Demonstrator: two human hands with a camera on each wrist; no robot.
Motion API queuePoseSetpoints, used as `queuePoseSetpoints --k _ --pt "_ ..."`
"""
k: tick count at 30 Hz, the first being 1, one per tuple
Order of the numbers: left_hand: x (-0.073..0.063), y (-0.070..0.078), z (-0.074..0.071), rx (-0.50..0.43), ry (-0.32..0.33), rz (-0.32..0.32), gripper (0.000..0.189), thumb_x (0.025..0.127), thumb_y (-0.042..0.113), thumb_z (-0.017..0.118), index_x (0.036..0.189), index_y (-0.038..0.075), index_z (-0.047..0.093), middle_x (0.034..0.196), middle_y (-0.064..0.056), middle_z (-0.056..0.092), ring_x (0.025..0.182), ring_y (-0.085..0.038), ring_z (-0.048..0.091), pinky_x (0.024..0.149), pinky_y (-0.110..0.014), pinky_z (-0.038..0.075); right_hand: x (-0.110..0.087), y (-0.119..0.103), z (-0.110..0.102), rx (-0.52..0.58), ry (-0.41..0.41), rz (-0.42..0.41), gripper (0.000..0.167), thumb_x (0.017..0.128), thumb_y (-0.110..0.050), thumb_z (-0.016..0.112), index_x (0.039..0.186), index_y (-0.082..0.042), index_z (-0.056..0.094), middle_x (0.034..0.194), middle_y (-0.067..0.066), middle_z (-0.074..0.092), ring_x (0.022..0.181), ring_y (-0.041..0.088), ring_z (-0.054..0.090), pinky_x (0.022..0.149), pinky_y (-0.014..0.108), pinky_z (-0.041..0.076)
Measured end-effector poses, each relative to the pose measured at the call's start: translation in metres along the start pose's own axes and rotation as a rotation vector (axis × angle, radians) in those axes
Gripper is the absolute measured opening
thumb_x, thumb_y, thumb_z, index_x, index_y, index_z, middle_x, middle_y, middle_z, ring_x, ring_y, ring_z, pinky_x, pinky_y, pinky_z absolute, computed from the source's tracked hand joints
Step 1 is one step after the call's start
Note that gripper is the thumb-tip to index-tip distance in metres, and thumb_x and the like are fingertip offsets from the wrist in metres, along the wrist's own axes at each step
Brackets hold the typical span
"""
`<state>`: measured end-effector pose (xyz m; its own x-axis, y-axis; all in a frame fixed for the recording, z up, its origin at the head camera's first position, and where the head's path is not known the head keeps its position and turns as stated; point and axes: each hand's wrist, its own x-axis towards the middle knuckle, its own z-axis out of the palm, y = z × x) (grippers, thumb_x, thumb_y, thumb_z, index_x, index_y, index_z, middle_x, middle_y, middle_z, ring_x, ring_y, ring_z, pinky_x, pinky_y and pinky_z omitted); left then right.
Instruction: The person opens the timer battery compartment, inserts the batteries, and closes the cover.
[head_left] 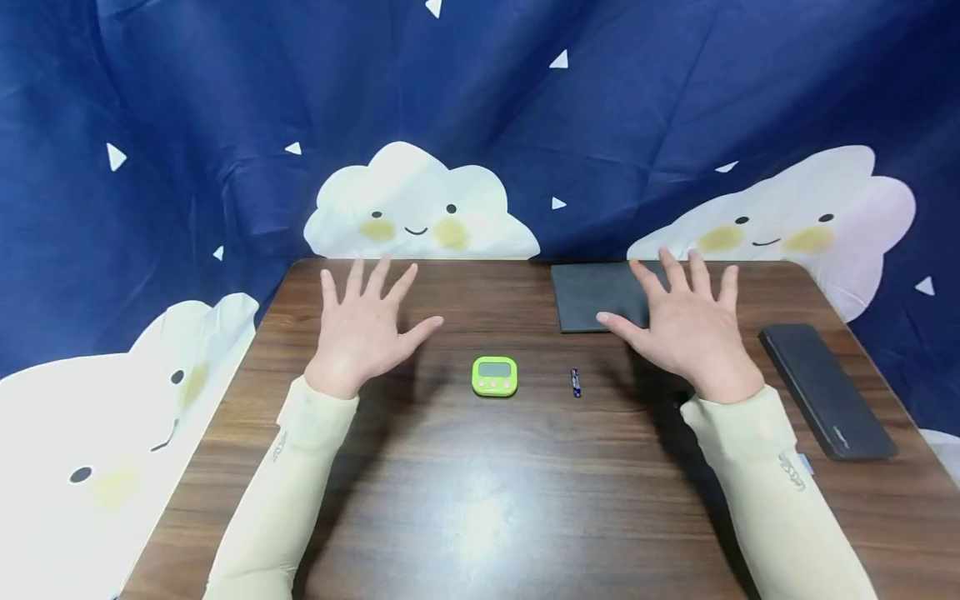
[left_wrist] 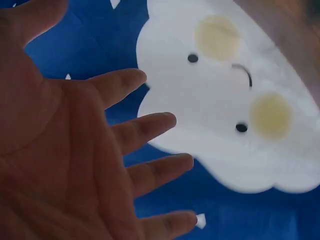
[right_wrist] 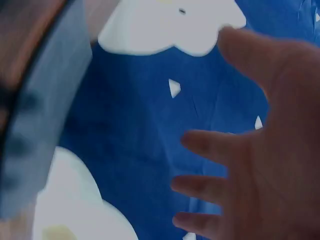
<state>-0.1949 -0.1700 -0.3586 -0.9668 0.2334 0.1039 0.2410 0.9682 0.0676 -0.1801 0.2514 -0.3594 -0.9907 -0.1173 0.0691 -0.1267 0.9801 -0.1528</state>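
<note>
Left hand and right hand both raised over tabletop, fingers straight and spread apart on each; wrist views show the same splayed fingers against the blue backdrop. Green timer on tabletop between the hands, its grey screen facing up; small blue battery lies just right of it, apart, lengthwise. Dark flat panel at the far edge, partly hidden behind right hand's fingers. Long black case lies slanted to the right of right hand.
</note>
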Motion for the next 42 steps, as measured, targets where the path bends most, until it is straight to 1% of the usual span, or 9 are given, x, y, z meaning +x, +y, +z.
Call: queuePoseSetpoints --k 2,5,7,9,14,18,25,32,42 --pt "0.005 0.001 0.004 -0.02 -0.013 0.051 0.092 0.102 0.083 0.051 0.175 0.029 0.04 0.183 -0.015 0.036 0.169 -0.049 0.031 0.134 -0.079 0.019 0.002 -0.006 0.006 0.034 0.033 -0.048 0.098 0.103 -0.083 0.054 0.174 -0.017 0.039 0.181 0.027 0.03 0.166 0.059 0.022 0.128 0.088 0.012" --pt "0.011 0.004 0.016 -0.089 -0.033 0.152 0.087 0.104 0.077 0.057 0.171 0.023 0.048 0.172 -0.015 0.052 0.155 -0.045 0.053 0.123 -0.071 0.044 0.004 -0.017 0.019 0.104 0.042 -0.159 0.085 0.106 -0.07 0.062 0.169 -0.015 0.05 0.17 0.025 0.048 0.155 0.055 0.043 0.118 0.081 0.036" --pt "0.014 0.007 0.028 -0.151 -0.051 0.209 0.082 0.105 0.072 0.061 0.167 0.019 0.055 0.163 -0.014 0.061 0.145 -0.041 0.063 0.113 -0.066 0.055 0.007 -0.026 0.029 0.171 0.004 -0.226 0.077 0.108 -0.062 0.067 0.166 -0.012 0.054 0.164 0.023 0.057 0.15 0.052 0.051 0.115 0.077 0.044" --pt "0.016 0.01 0.041 -0.212 -0.08 0.25 0.077 0.105 0.068 0.065 0.162 0.016 0.06 0.158 -0.013 0.066 0.139 -0.038 0.068 0.107 -0.063 0.06 0.01 -0.035 0.04 0.241 -0.045 -0.28 0.072 0.108 -0.055 0.07 0.163 -0.01 0.057 0.158 0.022 0.062 0.147 0.049 0.056 0.117 0.072 0.047" --pt "0.016 0.02 0.069 -0.301 -0.176 0.314 0.073 0.103 0.061 0.073 0.153 0.009 0.067 0.145 -0.01 0.075 0.133 -0.03 0.074 0.109 -0.055 0.062 0.013 -0.06 0.065 0.341 -0.169 -0.347 0.069 0.103 -0.046 0.081 0.156 -0.006 0.062 0.148 0.018 0.069 0.141 0.041 0.064 0.12 0.062 0.051" --pt "0.013 0.029 0.079 -0.318 -0.218 0.354 0.072 0.097 0.061 0.081 0.147 0.01 0.071 0.133 -0.006 0.078 0.122 -0.025 0.076 0.105 -0.049 0.063 0.014 -0.078 0.073 0.352 -0.255 -0.361 0.072 0.097 -0.043 0.088 0.153 -0.004 0.064 0.144 0.016 0.071 0.134 0.036 0.068 0.115 0.057 0.055" --pt "0.009 0.043 0.082 -0.267 -0.254 0.354 0.073 0.085 0.057 0.094 0.143 0.017 0.074 0.126 0.003 0.076 0.103 -0.019 0.071 0.087 -0.047 0.064 0.018 -0.09 0.086 0.356 -0.313 -0.383 0.072 0.091 -0.038 0.094 0.148 -0.003 0.067 0.131 0.011 0.073 0.117 0.025 0.069 0.105 0.047 0.059" --pt "0.007 0.049 0.08 -0.166 -0.249 0.346 0.068 0.082 0.054 0.096 0.141 0.025 0.076 0.127 0.002 0.074 0.109 -0.024 0.075 0.081 -0.049 0.064 0.017 -0.097 0.095 0.343 -0.326 -0.375 0.07 0.089 -0.038 0.097 0.145 -0.005 0.07 0.125 0.007 0.072 0.106 0.021 0.063 0.097 0.045 0.056" --pt "0.008 0.047 0.084 -0.162 -0.228 0.33 0.061 0.084 0.054 0.094 0.135 0.024 0.079 0.115 0.007 0.072 0.091 -0.016 0.067 0.069 -0.04 0.057 0.014 -0.103 0.092 0.308 -0.322 -0.37 0.067 0.09 -0.036 0.096 0.144 -0.005 0.07 0.132 0.009 0.072 0.117 0.026 0.067 0.106 0.05 0.057"
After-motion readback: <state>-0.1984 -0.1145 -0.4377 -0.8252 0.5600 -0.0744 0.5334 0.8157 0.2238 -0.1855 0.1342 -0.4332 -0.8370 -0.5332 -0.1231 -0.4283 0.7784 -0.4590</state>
